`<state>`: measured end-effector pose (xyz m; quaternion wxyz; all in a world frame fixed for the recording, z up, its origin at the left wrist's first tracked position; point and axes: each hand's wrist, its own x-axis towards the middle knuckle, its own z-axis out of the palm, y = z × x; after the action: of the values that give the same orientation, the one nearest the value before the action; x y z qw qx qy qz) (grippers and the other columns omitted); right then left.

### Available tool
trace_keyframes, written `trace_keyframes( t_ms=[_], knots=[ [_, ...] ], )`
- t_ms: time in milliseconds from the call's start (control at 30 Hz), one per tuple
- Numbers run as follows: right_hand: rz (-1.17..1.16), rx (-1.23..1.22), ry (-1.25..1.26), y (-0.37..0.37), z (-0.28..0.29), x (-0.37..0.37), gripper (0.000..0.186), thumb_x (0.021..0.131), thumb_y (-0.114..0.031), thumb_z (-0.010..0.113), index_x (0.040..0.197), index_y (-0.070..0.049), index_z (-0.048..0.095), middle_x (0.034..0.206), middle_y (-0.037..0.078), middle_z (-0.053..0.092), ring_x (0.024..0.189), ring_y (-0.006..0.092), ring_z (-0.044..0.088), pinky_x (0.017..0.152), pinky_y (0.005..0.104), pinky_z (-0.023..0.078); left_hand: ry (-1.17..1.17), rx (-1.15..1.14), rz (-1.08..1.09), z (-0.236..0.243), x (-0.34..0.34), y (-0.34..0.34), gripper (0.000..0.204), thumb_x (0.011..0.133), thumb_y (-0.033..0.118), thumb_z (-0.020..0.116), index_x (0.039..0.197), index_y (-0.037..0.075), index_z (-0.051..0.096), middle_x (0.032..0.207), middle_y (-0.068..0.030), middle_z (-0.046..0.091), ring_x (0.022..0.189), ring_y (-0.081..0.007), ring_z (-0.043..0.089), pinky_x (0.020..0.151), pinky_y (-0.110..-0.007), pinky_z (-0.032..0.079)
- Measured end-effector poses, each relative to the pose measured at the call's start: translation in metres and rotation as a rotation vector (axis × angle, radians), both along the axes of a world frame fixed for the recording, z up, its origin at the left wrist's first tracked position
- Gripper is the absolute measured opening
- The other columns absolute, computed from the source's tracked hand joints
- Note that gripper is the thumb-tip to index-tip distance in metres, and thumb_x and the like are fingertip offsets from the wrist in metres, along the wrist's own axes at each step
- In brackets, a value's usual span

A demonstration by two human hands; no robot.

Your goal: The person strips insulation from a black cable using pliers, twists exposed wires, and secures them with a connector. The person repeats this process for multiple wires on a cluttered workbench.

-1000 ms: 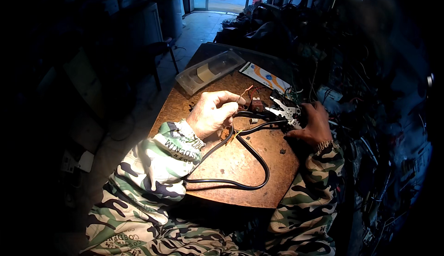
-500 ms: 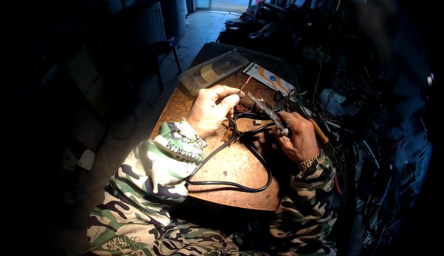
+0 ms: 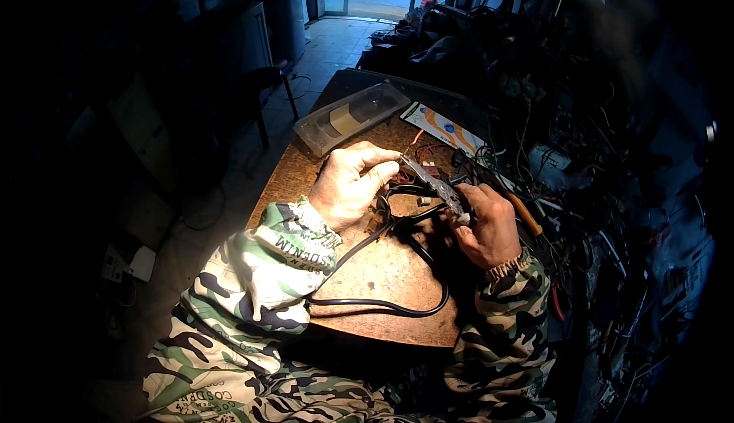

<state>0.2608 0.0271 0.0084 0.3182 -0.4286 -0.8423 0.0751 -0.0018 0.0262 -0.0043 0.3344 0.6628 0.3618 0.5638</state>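
My left hand (image 3: 348, 186) is closed in a pinch on a thin wire (image 3: 414, 142), whose reddish end sticks up past the fingertips. My right hand (image 3: 487, 226) is wrapped round a worn grey metal tool (image 3: 437, 184) with a narrow tip; its exact kind is unclear. That tip meets the wire right beside my left fingertips. Under both hands, a thick black cable (image 3: 382, 303) lies looped on the wooden table (image 3: 367, 274). Small reddish parts and thin wires lie partly hidden behind my left fingers.
A clear plastic box (image 3: 313, 134) rests at the table's far left, beside a white and orange card (image 3: 443, 127). Tangled wires and a tool's orange handle (image 3: 524, 213) crowd the right side. A dark stool (image 3: 264, 81) stands on the floor to the left.
My right hand has brought the grey tool slightly left, and its tip has gone from apart to touching the wire. My left hand keeps its pinch nearly in place.
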Motion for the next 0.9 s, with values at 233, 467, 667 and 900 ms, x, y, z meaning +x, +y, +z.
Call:
trace_keyframes(
  t_ms=[233,467,667,900],
  knots=[
    [0.003,-0.008,-0.004,0.0006,-0.0003,-0.0014,0.047,0.067,-0.002,0.073,0.113,0.001,0.066,0.093,0.021,0.063,0.084,0.0395,0.065,0.074,0.0426,0.054,-0.018,-0.035,-0.003,0.0009,-0.0019,-0.0015,0.018,0.096,0.002,0.067,0.112,-0.005,0.070,0.092,-0.0061,0.065,0.078,-0.0111,0.065,0.070,-0.023,0.055],
    [0.010,0.029,-0.016,-0.0027,0.0046,0.0004,0.044,0.066,-0.002,0.074,0.110,0.000,0.068,0.089,0.020,0.064,0.081,0.0389,0.066,0.073,0.0427,0.054,-0.008,-0.009,-0.008,-0.0001,0.0002,-0.0005,0.017,0.096,0.002,0.067,0.111,-0.005,0.071,0.091,-0.0050,0.064,0.077,-0.0106,0.065,0.069,-0.023,0.054],
    [-0.085,0.089,-0.086,-0.0072,0.0015,-0.0017,0.039,0.067,-0.004,0.075,0.106,-0.001,0.070,0.089,0.019,0.066,0.081,0.0385,0.067,0.072,0.0433,0.055,0.002,0.021,0.004,-0.0008,0.0036,-0.0018,0.016,0.095,0.001,0.067,0.110,-0.004,0.072,0.088,-0.0045,0.064,0.076,-0.0101,0.064,0.068,-0.023,0.053],
    [0.014,0.047,0.032,-0.0032,-0.0018,-0.0040,0.032,0.071,-0.005,0.070,0.102,0.002,0.069,0.085,0.022,0.064,0.078,0.0400,0.066,0.069,0.0437,0.053,0.068,0.012,0.058,0.0007,0.0028,-0.0017,0.017,0.095,0.003,0.068,0.110,-0.004,0.072,0.089,-0.0038,0.065,0.078,-0.0095,0.063,0.070,-0.023,0.052]
  ],
)
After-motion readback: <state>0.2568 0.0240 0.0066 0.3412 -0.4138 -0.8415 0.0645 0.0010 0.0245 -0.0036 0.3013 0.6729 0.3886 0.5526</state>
